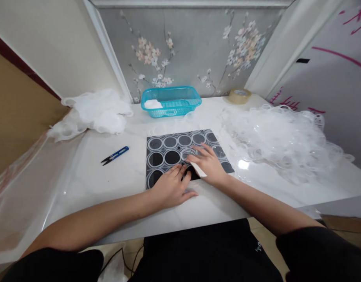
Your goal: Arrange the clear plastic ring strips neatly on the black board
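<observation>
A black sheet printed with rows of white-edged circles lies on the white table, with clear rings on some of its circles. My left hand rests on the sheet's front edge, fingers spread, with nothing visible in it. To its right, my right hand reaches over the sheet with a white piece held under its palm and thumb. The fingertips of that hand touch a clear ring near the sheet's middle.
Blue snips lie left of the sheet. Behind it stands a turquoise basket holding something white. A tape roll sits at the back right. Piles of clear rings and white pieces lie right and left.
</observation>
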`<state>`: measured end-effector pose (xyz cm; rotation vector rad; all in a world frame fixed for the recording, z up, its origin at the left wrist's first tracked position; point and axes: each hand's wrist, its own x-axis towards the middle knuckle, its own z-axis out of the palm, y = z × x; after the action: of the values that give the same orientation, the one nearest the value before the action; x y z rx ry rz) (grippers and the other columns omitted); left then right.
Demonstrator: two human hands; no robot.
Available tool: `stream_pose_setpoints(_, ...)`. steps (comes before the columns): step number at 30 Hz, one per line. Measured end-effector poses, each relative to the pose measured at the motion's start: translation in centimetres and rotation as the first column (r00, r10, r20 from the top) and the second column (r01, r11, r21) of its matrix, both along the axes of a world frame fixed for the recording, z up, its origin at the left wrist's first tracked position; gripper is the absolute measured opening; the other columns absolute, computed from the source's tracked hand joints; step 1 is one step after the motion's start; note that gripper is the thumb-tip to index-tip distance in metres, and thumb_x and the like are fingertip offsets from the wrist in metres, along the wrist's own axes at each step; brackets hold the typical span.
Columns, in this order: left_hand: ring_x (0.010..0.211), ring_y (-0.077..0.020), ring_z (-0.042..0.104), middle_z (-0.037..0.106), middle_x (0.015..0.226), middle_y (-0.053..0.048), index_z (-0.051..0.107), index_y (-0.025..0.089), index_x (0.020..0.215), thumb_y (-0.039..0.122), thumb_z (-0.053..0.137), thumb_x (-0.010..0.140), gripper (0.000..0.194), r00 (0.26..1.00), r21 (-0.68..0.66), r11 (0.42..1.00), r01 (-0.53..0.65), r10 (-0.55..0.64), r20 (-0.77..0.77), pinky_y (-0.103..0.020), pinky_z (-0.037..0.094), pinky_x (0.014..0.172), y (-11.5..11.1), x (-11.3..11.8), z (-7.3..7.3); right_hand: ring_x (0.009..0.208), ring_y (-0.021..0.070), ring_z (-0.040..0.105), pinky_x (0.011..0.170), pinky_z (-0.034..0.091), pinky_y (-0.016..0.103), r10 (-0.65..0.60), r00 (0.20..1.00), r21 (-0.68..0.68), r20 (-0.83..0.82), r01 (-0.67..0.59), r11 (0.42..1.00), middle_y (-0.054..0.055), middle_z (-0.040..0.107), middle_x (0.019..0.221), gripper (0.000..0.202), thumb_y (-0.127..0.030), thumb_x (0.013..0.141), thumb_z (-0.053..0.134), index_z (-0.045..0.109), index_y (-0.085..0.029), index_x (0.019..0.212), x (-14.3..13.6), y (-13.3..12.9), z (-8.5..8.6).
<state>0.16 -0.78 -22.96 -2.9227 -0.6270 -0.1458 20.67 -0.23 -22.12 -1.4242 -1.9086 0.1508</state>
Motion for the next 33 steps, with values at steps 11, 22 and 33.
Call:
stream_pose_setpoints(11,0.126,-0.0316,0.049,0.052,0.136,-0.019,0.058,0.007,0.119,0.066,0.025,0.094,0.072,0.991,0.025,0.994,0.105,-0.106,0.080,-0.041,0.037,0.106,0.8,2.0,1.5,0.080,0.0202,0.067,0.074,0.051,0.032,-0.142,0.969,-0.075,-0.203,0.129,0.989,0.004,0.071,0.081,0.025,-0.033,0.090,0.050,0.067,-0.020,0.078,4.1,-2.1,-0.6)
stream_pose_setpoints(22,0.126,-0.0329,0.049,0.052,0.133,-0.024,0.053,0.003,0.127,0.065,0.030,0.093,0.074,0.997,-0.054,0.996,0.073,-0.075,-0.032,-0.042,0.038,0.105,0.9,4.7,0.9,0.085,0.0219,0.066,0.082,0.051,0.035,-0.113,0.931,-0.204,-0.347,0.042,0.978,0.005,0.071,0.081,0.023,-0.034,0.088,0.056,0.070,-0.020,0.077,3.4,-1.9,-1.4)
stream_pose_setpoints(33,0.127,-0.0327,0.048,0.050,0.135,-0.024,0.050,0.003,0.130,0.065,0.035,0.092,0.074,0.998,-0.058,0.997,0.060,-0.061,-0.031,-0.042,0.036,0.108,0.8,4.8,0.5,0.098,0.0246,0.065,0.096,0.047,0.042,-0.111,0.960,-0.182,-0.255,0.065,0.981,0.005,0.073,0.087,0.021,-0.033,0.089,0.055,0.071,-0.021,0.082,3.4,-2.1,-1.7)
